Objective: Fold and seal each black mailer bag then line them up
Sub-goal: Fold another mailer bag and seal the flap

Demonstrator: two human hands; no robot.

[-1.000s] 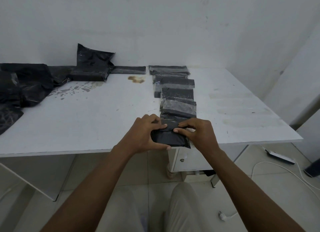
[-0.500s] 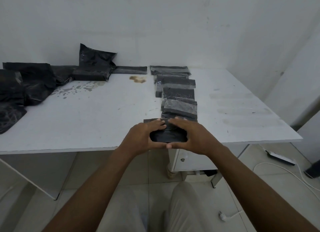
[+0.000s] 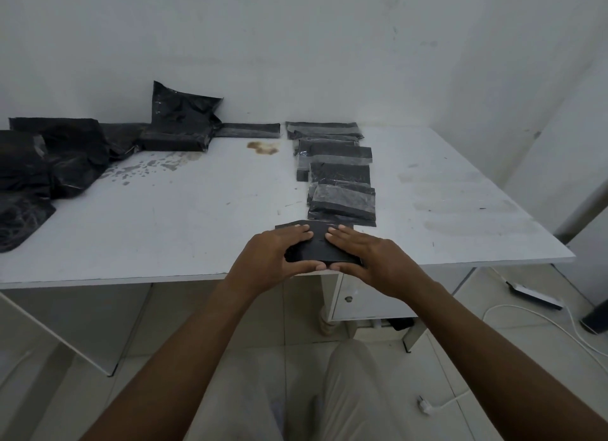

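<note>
A folded black mailer bag lies at the near edge of the white table. My left hand and my right hand both press on it, fingers laid flat over its top and thumbs under its near edge. Just beyond it a row of folded black bags runs away toward the wall, each overlapping the one behind. A heap of loose black mailer bags sits at the far left, with one bulky bag propped against the wall.
A brown stain and grey smudges mark the tabletop. A white drawer unit stands under the table. A power strip and a white cable with a plug lie on the tiled floor at the right.
The bag was held at the table's edge a second ago. Both hands have moved it forward onto the tabletop and flattened their fingers over it, just behind the row.
</note>
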